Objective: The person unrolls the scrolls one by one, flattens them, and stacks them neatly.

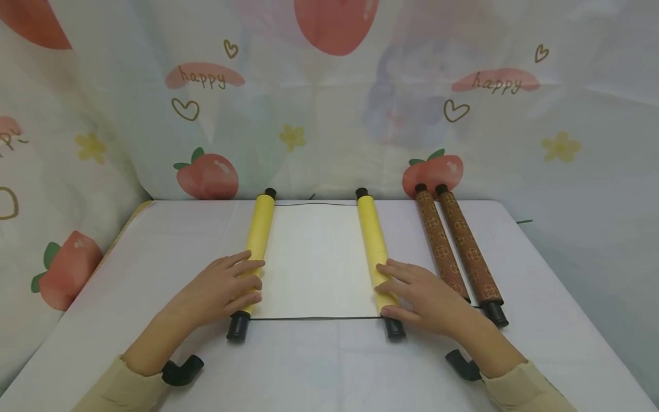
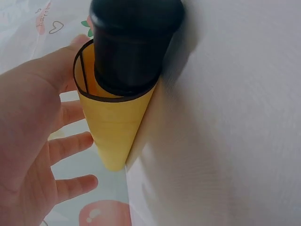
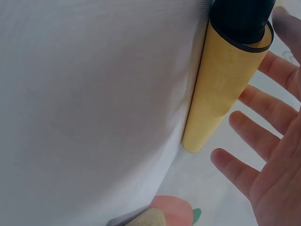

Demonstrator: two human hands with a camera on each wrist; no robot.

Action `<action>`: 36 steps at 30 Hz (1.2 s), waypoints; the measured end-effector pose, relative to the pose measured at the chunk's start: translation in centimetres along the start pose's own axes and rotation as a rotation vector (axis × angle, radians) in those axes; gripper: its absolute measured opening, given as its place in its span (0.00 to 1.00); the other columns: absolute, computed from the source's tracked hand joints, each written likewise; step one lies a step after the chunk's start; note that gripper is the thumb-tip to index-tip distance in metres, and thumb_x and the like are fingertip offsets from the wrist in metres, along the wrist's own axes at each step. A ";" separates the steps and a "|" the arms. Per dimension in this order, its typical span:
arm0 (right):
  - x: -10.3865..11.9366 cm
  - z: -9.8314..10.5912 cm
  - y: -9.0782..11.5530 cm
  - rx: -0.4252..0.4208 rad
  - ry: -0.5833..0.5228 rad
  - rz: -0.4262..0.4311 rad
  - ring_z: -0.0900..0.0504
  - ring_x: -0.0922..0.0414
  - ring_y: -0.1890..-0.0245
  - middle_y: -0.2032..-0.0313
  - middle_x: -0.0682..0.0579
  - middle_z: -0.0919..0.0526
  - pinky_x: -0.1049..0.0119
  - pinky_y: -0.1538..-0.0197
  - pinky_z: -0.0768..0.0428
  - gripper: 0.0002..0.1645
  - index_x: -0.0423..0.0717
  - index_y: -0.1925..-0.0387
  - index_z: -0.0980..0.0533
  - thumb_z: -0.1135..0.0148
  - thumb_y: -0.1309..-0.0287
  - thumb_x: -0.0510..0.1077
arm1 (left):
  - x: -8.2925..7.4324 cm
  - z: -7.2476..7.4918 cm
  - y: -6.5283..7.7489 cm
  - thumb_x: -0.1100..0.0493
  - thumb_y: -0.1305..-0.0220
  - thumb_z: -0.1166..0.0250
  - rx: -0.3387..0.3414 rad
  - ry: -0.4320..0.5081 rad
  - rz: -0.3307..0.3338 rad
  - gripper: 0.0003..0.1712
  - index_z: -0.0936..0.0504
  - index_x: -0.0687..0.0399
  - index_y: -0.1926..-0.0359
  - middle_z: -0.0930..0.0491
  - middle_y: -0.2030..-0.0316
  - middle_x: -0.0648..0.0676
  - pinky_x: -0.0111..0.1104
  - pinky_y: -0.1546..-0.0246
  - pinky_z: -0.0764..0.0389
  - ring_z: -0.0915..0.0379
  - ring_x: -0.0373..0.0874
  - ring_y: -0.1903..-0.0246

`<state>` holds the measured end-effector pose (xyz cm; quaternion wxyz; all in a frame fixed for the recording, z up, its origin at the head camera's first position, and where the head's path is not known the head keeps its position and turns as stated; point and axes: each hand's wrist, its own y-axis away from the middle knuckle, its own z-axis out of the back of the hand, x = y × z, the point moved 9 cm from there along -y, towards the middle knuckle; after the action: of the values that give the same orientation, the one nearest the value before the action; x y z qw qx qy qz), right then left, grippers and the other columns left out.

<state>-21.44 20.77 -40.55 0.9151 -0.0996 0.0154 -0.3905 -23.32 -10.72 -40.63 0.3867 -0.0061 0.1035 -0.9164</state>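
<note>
A yellow-backed scroll lies partly unrolled on the table, its white paper flat between a left roll and a right roll. Black rod ends stick out of both rolls. My left hand rests against the left roll's near part, fingers spread and fairly straight. In the left wrist view the thumb lies by the roll's rim, below the black knob. On the other side, my right hand touches the right roll with spread fingers. The right wrist view shows those fingers beside the yellow roll, not wrapped round it.
To the right lies a second scroll with two brown patterned rolls side by side, close to my right hand. A white cloth covers the table. Behind it hangs a printed curtain. Black curved pieces sit at both wrists.
</note>
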 end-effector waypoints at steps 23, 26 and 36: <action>-0.6 0.3 0.3 0.010 0.000 -0.037 0.29 0.50 0.32 0.33 0.51 0.27 0.49 0.36 0.27 0.23 0.62 0.47 0.18 0.34 0.41 0.64 | 0.6 1.2 0.8 0.54 0.36 0.32 -0.058 -0.007 -0.017 0.06 0.14 0.40 0.58 0.21 0.40 0.55 0.56 0.39 0.29 0.32 0.61 0.35; -0.6 0.4 0.5 -0.003 0.002 -0.026 0.29 0.49 0.32 0.33 0.50 0.27 0.49 0.37 0.26 0.22 0.65 0.45 0.18 0.33 0.40 0.62 | 0.5 1.4 0.8 0.58 0.38 0.32 -0.070 -0.025 -0.026 0.09 0.12 0.40 0.57 0.21 0.41 0.56 0.55 0.40 0.28 0.30 0.61 0.37; -0.5 0.6 0.9 -0.008 -0.008 -0.031 0.29 0.47 0.32 0.33 0.49 0.27 0.47 0.37 0.26 0.20 0.64 0.48 0.17 0.33 0.40 0.61 | 1.1 0.9 1.2 0.53 0.36 0.32 -0.037 -0.018 0.002 0.04 0.14 0.38 0.60 0.23 0.39 0.56 0.55 0.39 0.29 0.33 0.62 0.35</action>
<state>-21.13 21.81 -40.20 0.9086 -0.1052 0.0117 -0.4041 -23.15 -12.49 -40.08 0.3883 -0.0212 0.1169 -0.9138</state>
